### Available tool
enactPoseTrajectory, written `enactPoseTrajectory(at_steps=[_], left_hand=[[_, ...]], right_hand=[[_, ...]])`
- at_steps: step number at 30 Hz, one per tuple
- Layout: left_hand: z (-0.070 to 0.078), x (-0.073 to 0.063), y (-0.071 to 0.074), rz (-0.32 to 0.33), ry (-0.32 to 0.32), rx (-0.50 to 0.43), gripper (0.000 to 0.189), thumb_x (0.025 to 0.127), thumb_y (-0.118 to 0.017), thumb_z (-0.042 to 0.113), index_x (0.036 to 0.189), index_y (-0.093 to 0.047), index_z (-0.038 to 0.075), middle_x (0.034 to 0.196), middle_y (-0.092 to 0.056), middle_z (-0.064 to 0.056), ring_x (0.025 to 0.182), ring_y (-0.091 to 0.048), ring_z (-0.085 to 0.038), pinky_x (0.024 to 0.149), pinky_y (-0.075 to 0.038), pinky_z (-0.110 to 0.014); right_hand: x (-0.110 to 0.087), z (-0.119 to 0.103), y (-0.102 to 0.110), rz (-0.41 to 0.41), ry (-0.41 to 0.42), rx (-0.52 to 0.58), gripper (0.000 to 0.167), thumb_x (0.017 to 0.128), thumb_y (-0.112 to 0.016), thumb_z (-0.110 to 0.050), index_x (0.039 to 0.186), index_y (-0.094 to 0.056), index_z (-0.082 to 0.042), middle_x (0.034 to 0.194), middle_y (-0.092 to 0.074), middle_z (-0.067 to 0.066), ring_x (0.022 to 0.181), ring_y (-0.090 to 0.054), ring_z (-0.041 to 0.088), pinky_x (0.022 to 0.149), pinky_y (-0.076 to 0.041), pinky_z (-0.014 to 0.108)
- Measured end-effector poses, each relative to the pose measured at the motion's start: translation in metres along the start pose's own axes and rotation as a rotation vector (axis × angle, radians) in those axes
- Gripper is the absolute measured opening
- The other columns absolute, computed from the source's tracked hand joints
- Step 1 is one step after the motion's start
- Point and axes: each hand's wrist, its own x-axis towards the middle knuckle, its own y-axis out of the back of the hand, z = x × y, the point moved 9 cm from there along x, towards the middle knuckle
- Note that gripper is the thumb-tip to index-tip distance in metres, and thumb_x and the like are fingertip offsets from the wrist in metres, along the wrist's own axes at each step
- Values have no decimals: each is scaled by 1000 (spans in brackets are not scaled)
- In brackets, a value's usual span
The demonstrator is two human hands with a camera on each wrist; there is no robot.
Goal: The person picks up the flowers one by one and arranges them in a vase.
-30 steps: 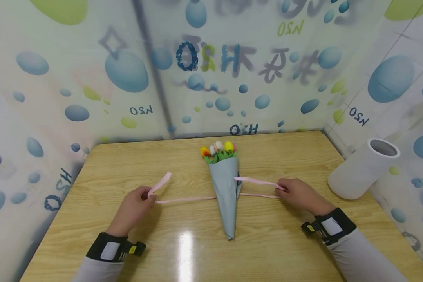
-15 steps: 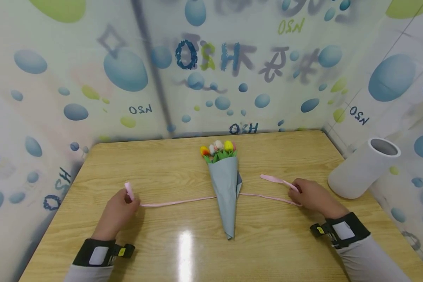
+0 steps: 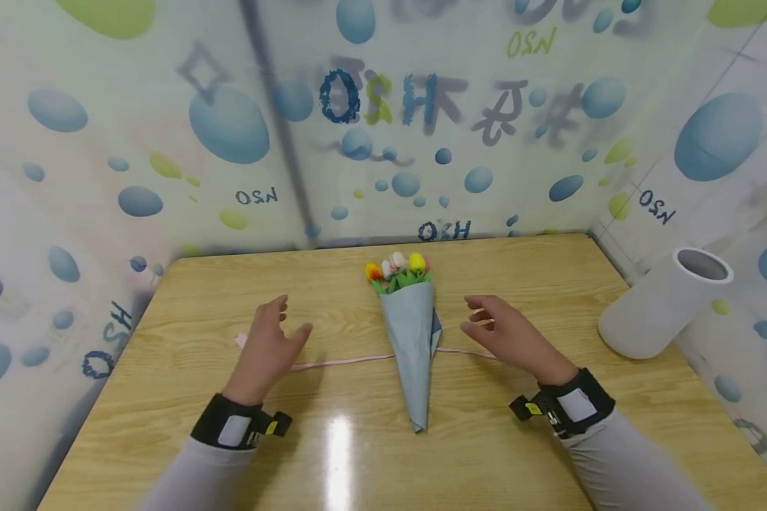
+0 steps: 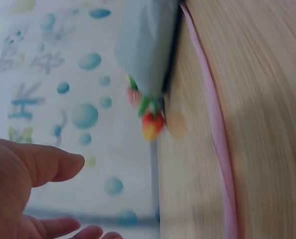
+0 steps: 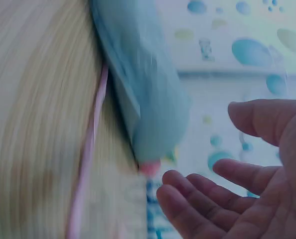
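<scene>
1. Holds nothing in left hand (image 3: 267,350) or right hand (image 3: 513,338), both loosely spread.
2. Has bouquet (image 3: 410,341) lying between both hands, across ribbon (image 4: 217,119).
3. Might roll bouquet by brushing it, or drag ribbon off-centre by pulling unevenly.

Mirror-reversed "H2O" lettering (image 3: 378,98) repeats across the dotted backdrop (image 3: 383,202).

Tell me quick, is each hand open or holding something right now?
Left hand: open, holding nothing.
Right hand: open, holding nothing, not even the pink ribbon.
</scene>
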Motion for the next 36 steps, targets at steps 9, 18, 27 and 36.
enactPoseTrajectory(at_steps=[9,18,27,36], left_hand=[[51,18,-72,-117,-68,-175,72,101,-68,28,158,-34,-1,153,-43,-23,138,-49,-40,109,-49,-54],[57,15,-119,-250,-33,-285,73,98,-72,29,157,-38,3,155,-46,-21,135,-55,-38,104,-54,-53],[54,16,-132,-301,-9,-401,74,98,-72,23,158,-34,4,150,-51,-24,127,-63,-37,95,-60,-42],[50,19,-131,-264,7,-494,67,99,-71,23,156,-40,6,147,-55,-19,122,-66,-31,88,-61,-38]], right_hand=[[22,-11,-49,-132,-88,354,70,104,-63,-36,161,-31,-12,166,-34,16,145,-49,39,109,-51,53],[30,-7,-71,-176,-118,549,74,105,-62,-27,163,-22,-5,161,-34,28,140,-50,43,104,-56,48],[29,0,-87,-234,-276,935,75,109,-52,-21,165,-8,-1,160,-34,31,128,-60,29,97,-59,38],[34,-12,-96,-283,-280,1052,57,110,-50,-18,158,-31,6,136,-60,13,113,-66,16,96,-57,32]])
